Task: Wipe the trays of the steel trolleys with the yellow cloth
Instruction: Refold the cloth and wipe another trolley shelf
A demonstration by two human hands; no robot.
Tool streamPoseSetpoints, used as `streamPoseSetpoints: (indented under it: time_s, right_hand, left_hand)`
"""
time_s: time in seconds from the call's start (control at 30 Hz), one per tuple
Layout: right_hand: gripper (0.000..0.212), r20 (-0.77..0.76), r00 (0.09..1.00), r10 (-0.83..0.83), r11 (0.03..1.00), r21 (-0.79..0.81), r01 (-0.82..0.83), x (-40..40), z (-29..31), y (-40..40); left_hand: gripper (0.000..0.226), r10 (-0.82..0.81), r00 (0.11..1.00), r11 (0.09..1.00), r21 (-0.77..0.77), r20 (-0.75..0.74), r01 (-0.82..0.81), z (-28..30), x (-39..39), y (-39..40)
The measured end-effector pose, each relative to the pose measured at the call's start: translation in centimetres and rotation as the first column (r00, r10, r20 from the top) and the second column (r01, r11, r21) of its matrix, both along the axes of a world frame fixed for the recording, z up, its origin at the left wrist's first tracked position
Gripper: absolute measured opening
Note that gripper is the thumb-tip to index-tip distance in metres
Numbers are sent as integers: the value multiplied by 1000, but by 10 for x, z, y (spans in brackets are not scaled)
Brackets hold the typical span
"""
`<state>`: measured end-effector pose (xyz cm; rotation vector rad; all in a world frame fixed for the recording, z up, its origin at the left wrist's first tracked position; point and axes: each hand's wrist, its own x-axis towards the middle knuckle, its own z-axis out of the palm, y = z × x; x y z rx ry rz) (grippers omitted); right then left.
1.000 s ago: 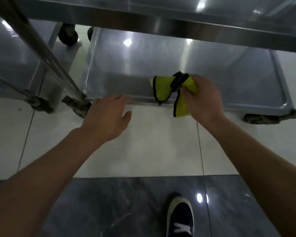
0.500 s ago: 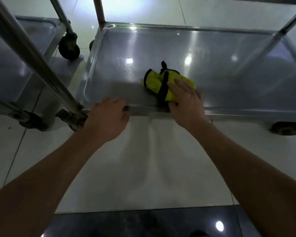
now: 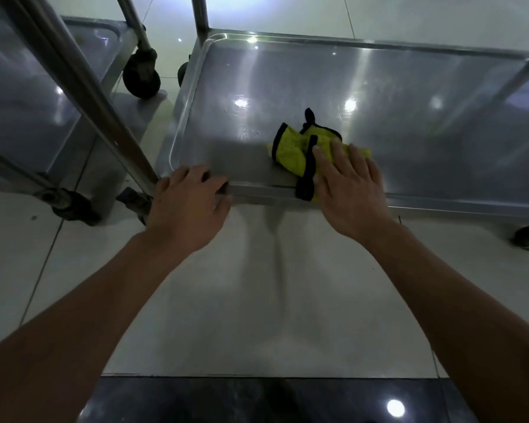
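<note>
Head view: a person's right hand (image 3: pixel 348 190) presses flat, fingers straight, on a crumpled yellow cloth (image 3: pixel 293 151) (black-edged) lying at the near edge of a steel trolley's bottom tray (image 3: pixel 409 96). The left hand (image 3: pixel 187 209) curls its fingers over the tray's near rim.

Cloth (image 3: pixel 290 151) on tray (image 3: pixel 409 96), near edge; second trolley (image 3: pixel 37 96) seemingly left.

Cloth (image 3: pixel 290 151) yellow, black-edged; tray (image 3: pixel 409 87) silver-grey steel; wheel (image 3: pixel 141 75) black; floor (image 3: pixel 257 285) pale tile, dark strip.
</note>
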<state>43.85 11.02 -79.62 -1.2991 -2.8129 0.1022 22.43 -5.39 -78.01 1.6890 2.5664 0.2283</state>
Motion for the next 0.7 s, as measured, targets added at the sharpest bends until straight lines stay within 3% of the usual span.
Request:
streamPoseSetpoints:
  time_s: [0.17,0.3,0.5,0.7]
  right_hand:
    - [55,35,998,59,998,3,-59,-19,-1,-3]
    - [56,41,987,153,987,-56,-151,-58,-3,-14]
    - [56,6,972,235,964,-126,-232,-115,-8,-35]
    - [55,-6,952,305,942,-144,-303,-153,-11,-49]
  left_hand:
    - [55,-12,1000,995,-101,5,13,-8,-2,-4]
    - [57,-14,998,989,-148,-55,6,-8,-1,-10]
    - [37,123,988,992,31,-97,-121,-12,-3,-36]
    - [29,74,997,991,113,-4,-73,-10,-16,-45]
